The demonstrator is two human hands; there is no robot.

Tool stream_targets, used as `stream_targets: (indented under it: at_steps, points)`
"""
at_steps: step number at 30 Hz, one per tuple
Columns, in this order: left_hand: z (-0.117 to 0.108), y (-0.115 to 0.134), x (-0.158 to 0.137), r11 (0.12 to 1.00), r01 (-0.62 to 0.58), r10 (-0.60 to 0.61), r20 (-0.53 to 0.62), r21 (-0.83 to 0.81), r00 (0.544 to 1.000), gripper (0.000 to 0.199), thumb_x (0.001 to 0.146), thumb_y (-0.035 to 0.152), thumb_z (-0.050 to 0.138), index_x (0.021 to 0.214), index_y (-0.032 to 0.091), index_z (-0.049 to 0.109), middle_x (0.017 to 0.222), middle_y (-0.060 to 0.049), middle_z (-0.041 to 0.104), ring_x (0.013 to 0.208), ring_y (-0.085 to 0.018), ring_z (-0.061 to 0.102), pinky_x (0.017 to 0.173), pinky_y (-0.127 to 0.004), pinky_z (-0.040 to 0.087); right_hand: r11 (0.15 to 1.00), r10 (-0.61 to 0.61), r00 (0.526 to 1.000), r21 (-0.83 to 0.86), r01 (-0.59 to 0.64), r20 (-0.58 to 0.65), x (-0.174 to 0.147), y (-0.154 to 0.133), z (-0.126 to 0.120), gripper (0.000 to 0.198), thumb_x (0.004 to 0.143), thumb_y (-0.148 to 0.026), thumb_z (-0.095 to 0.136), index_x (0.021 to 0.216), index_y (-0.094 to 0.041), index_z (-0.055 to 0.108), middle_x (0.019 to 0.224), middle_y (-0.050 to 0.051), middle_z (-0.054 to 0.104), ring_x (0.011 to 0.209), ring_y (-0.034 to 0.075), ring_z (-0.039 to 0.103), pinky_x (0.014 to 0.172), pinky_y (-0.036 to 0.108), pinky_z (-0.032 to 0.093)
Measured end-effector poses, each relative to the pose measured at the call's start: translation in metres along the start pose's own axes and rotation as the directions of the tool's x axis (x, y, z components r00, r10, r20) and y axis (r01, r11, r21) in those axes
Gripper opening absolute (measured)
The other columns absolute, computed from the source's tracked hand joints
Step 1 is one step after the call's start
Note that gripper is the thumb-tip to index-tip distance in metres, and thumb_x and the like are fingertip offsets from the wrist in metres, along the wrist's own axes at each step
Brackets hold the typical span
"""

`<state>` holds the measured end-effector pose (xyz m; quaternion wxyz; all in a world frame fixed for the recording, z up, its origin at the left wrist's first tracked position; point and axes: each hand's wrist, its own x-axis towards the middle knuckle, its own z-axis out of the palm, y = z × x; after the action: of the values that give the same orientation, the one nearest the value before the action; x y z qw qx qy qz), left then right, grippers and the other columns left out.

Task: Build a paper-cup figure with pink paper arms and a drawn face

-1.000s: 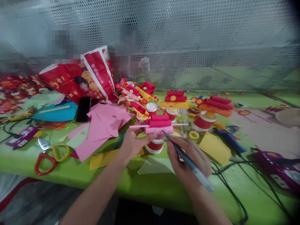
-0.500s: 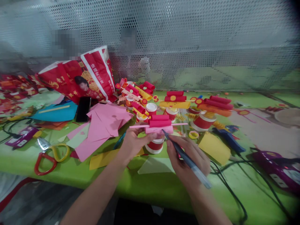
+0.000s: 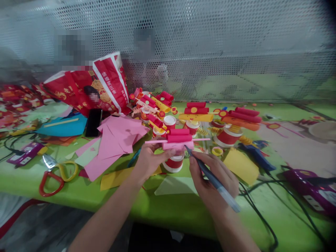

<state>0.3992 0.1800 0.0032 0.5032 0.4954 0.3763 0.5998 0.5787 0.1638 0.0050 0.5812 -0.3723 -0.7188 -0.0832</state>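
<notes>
My left hand (image 3: 151, 157) is closed on a paper figure: a pink paper roll (image 3: 172, 145) with two red rolls (image 3: 179, 135) stacked on top and a thin pink strip (image 3: 201, 139) sticking out sideways. Below the pink roll stands a small red and white paper cup (image 3: 173, 165). A dark marker pen (image 3: 224, 196) with a pale rear end is gripped in my right hand (image 3: 214, 175). Its tip points at the right part of the pink roll; whether it touches, I cannot tell. Similar figures with drawn faces, such as a yellow one (image 3: 196, 117), stand behind.
Pink paper sheets (image 3: 119, 138), scissors (image 3: 51, 175), a phone (image 3: 93, 122) and a red bag (image 3: 78, 89) lie left. At right are yellow paper (image 3: 240, 166), a blue glue gun (image 3: 258, 157), a purple power strip (image 3: 307, 187) and black cables (image 3: 258, 217). A perforated metal screen (image 3: 223, 45) stands behind.
My right hand and the marker pen have shifted slightly to the right along the pink roll. My left hand and the paper figure have stayed in place.
</notes>
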Motion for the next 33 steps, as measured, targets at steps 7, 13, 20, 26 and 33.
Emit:
stream_targets:
  at_steps: [7, 13, 20, 26, 33]
  points:
    - [-0.0002, -0.0015, 0.0001, 1.0, -0.003, 0.003, 0.004, -0.02, 1.0, 0.033, 0.074, 0.034, 0.087, 0.103, 0.02, 0.079, 0.116, -0.008, 0.077, 0.106, -0.025, 0.071, 0.098, -0.041, 0.056, 1.0, -0.008, 1.0, -0.011, 0.008, -0.02, 0.0004, -0.0014, -0.001, 0.026, 0.082, -0.007, 0.075, 0.103, -0.022, 0.071, 0.088, 0.002, 0.077, 0.072, 0.015, 0.073, 0.079, 0.027, 0.061]
    - [-0.0006, -0.0007, 0.0002, 1.0, -0.011, 0.011, 0.014, -0.013, 1.0, 0.033, 0.075, 0.031, 0.087, 0.105, 0.02, 0.079, 0.115, -0.008, 0.077, 0.106, -0.024, 0.07, 0.098, -0.04, 0.056, 0.999, -0.001, 0.999, -0.054, -0.001, -0.04, -0.0001, -0.0027, -0.0007, 0.024, 0.083, -0.008, 0.076, 0.103, -0.021, 0.07, 0.087, 0.002, 0.076, 0.07, 0.014, 0.072, 0.077, 0.027, 0.06]
    - [-0.0003, 0.0006, -0.0001, 1.0, 0.0, 0.0, 0.003, -0.023, 1.0, 0.034, 0.073, 0.03, 0.089, 0.103, 0.019, 0.079, 0.112, -0.008, 0.077, 0.104, -0.025, 0.071, 0.096, -0.039, 0.057, 1.0, -0.003, 1.0, 0.005, 0.003, -0.001, 0.0002, -0.0007, 0.0008, 0.029, 0.082, -0.007, 0.076, 0.106, -0.022, 0.07, 0.09, 0.002, 0.076, 0.074, 0.013, 0.072, 0.076, 0.024, 0.059]
    - [-0.0006, 0.0001, -0.0001, 1.0, -0.007, 0.007, -0.01, -0.007, 1.0, 0.035, 0.071, 0.031, 0.089, 0.102, 0.018, 0.079, 0.111, -0.008, 0.075, 0.103, -0.024, 0.071, 0.095, -0.038, 0.057, 1.0, -0.021, 1.0, 0.001, 0.021, 0.009, -0.0004, -0.0021, 0.0027, 0.028, 0.083, -0.008, 0.077, 0.105, -0.021, 0.069, 0.091, 0.003, 0.076, 0.075, 0.013, 0.072, 0.076, 0.024, 0.059]
    - [-0.0001, 0.0005, 0.001, 1.0, 0.006, -0.006, -0.014, -0.004, 1.0, 0.033, 0.071, 0.03, 0.09, 0.099, 0.017, 0.08, 0.113, -0.009, 0.075, 0.103, -0.024, 0.07, 0.096, -0.039, 0.057, 1.0, -0.018, 1.0, 0.01, 0.018, 0.016, -0.0002, -0.0039, 0.0027, 0.026, 0.083, -0.008, 0.077, 0.105, -0.02, 0.07, 0.09, 0.003, 0.075, 0.076, 0.013, 0.072, 0.078, 0.022, 0.058]
